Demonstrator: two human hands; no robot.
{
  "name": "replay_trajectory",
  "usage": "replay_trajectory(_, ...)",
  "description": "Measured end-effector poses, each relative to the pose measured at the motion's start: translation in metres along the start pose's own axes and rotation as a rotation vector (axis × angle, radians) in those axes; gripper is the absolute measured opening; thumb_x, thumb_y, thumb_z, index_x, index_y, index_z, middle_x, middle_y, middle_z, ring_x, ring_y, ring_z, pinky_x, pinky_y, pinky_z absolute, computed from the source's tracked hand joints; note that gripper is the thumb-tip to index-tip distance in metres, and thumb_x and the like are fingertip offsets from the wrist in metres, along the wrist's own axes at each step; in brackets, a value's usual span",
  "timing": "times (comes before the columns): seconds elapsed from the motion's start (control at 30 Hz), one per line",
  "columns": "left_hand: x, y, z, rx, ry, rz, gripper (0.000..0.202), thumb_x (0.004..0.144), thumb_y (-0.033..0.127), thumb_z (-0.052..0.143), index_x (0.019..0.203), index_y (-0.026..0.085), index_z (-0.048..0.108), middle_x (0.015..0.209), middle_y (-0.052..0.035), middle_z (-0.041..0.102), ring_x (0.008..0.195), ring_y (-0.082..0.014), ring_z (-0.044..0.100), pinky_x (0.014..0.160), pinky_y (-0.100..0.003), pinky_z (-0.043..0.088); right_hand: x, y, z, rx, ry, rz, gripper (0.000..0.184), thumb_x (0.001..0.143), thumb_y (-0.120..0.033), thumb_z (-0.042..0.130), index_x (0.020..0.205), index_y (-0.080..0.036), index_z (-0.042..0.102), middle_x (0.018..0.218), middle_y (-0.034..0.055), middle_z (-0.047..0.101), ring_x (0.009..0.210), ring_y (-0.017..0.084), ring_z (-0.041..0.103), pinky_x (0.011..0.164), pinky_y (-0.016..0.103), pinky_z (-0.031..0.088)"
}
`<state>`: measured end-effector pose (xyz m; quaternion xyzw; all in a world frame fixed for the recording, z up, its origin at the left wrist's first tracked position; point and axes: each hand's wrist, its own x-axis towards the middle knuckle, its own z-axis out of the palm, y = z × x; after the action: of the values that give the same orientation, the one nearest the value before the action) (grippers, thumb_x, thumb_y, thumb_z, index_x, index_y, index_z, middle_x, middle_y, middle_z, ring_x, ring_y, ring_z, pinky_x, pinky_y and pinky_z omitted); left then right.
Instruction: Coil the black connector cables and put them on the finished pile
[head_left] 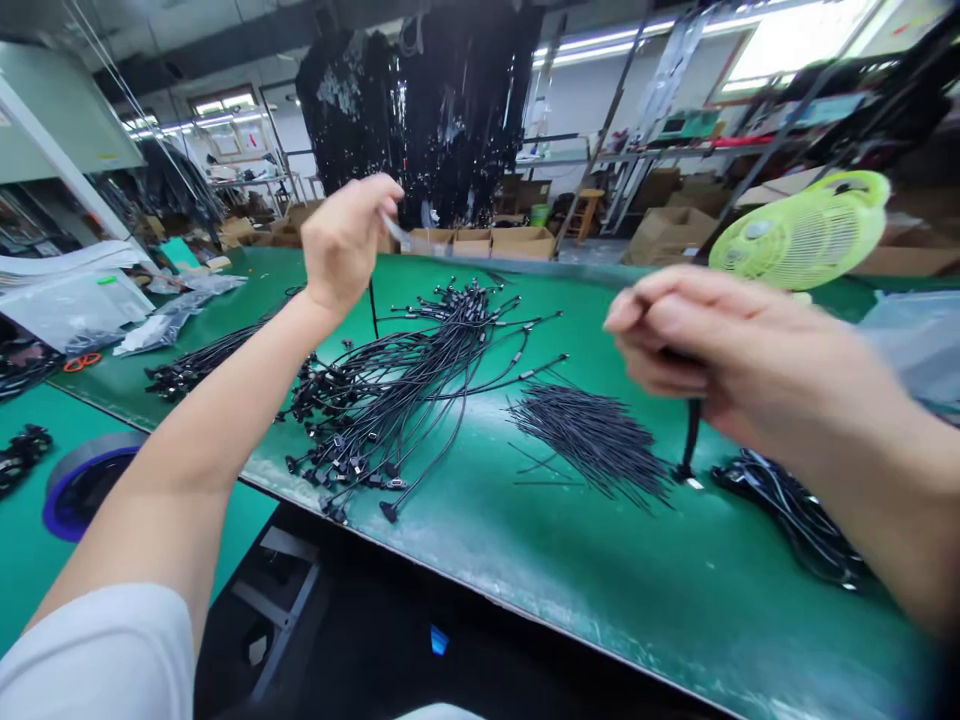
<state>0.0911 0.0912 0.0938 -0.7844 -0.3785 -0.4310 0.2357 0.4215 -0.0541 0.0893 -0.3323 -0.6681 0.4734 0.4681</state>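
Both of my hands are raised over the green table with a black cable (691, 440) between them. My left hand (345, 240) is closed on one part of it, and a short dark length hangs below the fist. My right hand (720, 340) is closed round the other part, and an end with a connector dangles beneath it. The stretch between the hands is blurred. Below them lies a tangled heap of black cables (442, 350) with connectors on their ends. A bundle of thin black ties or wires (589, 435) lies to its right.
A yellow-green fan (802, 235) stands at the back right. Coiled cables (795, 520) lie under my right forearm. At left are a roll of tape (64, 500), orange-handled scissors (82, 362) and plastic bags (169, 315). The green table's (525, 560) front edge runs diagonally before me.
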Motion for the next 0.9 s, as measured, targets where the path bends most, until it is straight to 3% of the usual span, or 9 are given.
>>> replay_trajectory(0.1, -0.035, 0.004, 0.028, -0.018, -0.401, -0.002, 0.03, 0.097, 0.035, 0.041, 0.11, 0.022, 0.064, 0.099, -0.0031, 0.071, 0.097, -0.0194, 0.065, 0.087, -0.03, 0.046, -0.019, 0.015, -0.018, -0.022, 0.077, 0.122, 0.027, 0.076, -0.048, 0.074, 0.083, -0.023, 0.066, 0.062, -0.0027, 0.042, 0.045, 0.005, 0.027, 0.041, 0.025, 0.011)
replay_trajectory(0.17, -0.062, -0.005, 0.044, -0.004, -0.679, -0.181, 0.023, 0.092, 0.03, 0.047, 0.1, 0.022, 0.068, 0.094, -0.0023, 0.073, 0.089, -0.0183, 0.067, 0.08, -0.026, 0.047, -0.031, 0.019, -0.036, 0.012, 0.274, 0.08, 0.02, 0.078, -0.043, 0.071, 0.081, -0.024, 0.065, 0.062, -0.0021, 0.04, 0.044, 0.005, 0.023, 0.042, 0.029, 0.008)
replay_trajectory(0.2, -0.073, -0.012, 0.05, 0.012, -0.743, -0.256, 0.021, 0.09, 0.026, 0.05, 0.094, 0.022, 0.069, 0.089, -0.002, 0.074, 0.085, -0.0178, 0.067, 0.076, -0.024, 0.047, -0.037, 0.021, -0.044, 0.024, 0.359, 0.075, 0.017, 0.079, -0.041, 0.069, 0.079, -0.024, 0.064, 0.061, -0.0022, 0.037, 0.043, 0.006, 0.021, 0.043, 0.031, 0.007)
replay_trajectory(0.3, -0.09, -0.035, 0.052, 0.072, -0.721, -0.386, 0.021, 0.088, 0.021, 0.05, 0.089, 0.02, 0.071, 0.088, -0.0028, 0.075, 0.083, -0.0174, 0.067, 0.075, -0.023, 0.048, -0.05, 0.034, -0.055, 0.001, 0.386, 0.29, 0.018, 0.08, -0.042, 0.064, 0.073, -0.026, 0.063, 0.058, -0.0033, 0.027, 0.044, 0.008, 0.015, 0.046, 0.034, 0.004)
replay_trajectory(0.4, -0.085, -0.051, 0.041, 0.16, -0.537, -0.465, 0.036, 0.095, 0.021, 0.036, 0.116, 0.017, 0.064, 0.115, -0.0095, 0.07, 0.106, -0.0202, 0.063, 0.089, -0.027, 0.045, -0.062, 0.057, -0.047, -0.02, 0.218, 0.551, 0.025, 0.081, -0.051, 0.062, 0.072, -0.028, 0.062, 0.059, -0.0046, 0.021, 0.048, 0.011, 0.012, 0.048, 0.033, 0.006)
replay_trajectory(0.5, -0.082, -0.055, 0.031, 0.244, -0.405, -0.43, 0.045, 0.099, 0.02, 0.025, 0.136, 0.019, 0.05, 0.133, -0.0118, 0.06, 0.122, -0.0217, 0.054, 0.099, -0.032, 0.04, -0.072, 0.077, -0.035, -0.026, 0.125, 0.626, 0.029, 0.08, -0.059, 0.059, 0.074, -0.031, 0.061, 0.063, -0.004, 0.02, 0.051, 0.012, 0.011, 0.048, 0.033, 0.01)
replay_trajectory(0.67, -0.107, -0.053, 0.033, 0.26, -0.675, -0.321, 0.033, 0.09, 0.015, 0.05, 0.117, 0.027, 0.065, 0.118, -0.0071, 0.068, 0.112, -0.0215, 0.06, 0.085, -0.028, 0.048, -0.08, 0.08, -0.034, -0.028, 0.087, 0.618, 0.03, 0.077, -0.062, 0.061, 0.075, -0.032, 0.065, 0.063, -0.003, 0.022, 0.051, 0.012, 0.013, 0.044, 0.033, 0.014)
replay_trajectory(0.8, -0.117, -0.062, 0.041, 0.33, -0.708, -0.429, 0.034, 0.093, 0.012, 0.046, 0.122, 0.021, 0.061, 0.123, -0.0142, 0.064, 0.113, -0.025, 0.059, 0.087, -0.036, 0.05, -0.084, 0.082, -0.037, -0.065, 0.128, 0.61, 0.031, 0.073, -0.062, 0.065, 0.079, -0.032, 0.069, 0.06, 0.0, 0.034, 0.048, 0.013, 0.022, 0.041, 0.033, 0.02)
replay_trajectory(0.9, -0.11, -0.072, 0.051, 0.357, -0.765, -0.551, 0.03, 0.096, 0.026, 0.051, 0.124, 0.017, 0.058, 0.124, -0.0137, 0.06, 0.107, -0.0242, 0.061, 0.088, -0.043, 0.053, -0.09, 0.087, -0.03, -0.129, 0.053, 0.645, 0.041, 0.068, -0.064, 0.067, 0.094, -0.033, 0.07, 0.061, 0.0011, 0.042, 0.048, 0.014, 0.029, 0.042, 0.031, 0.024)
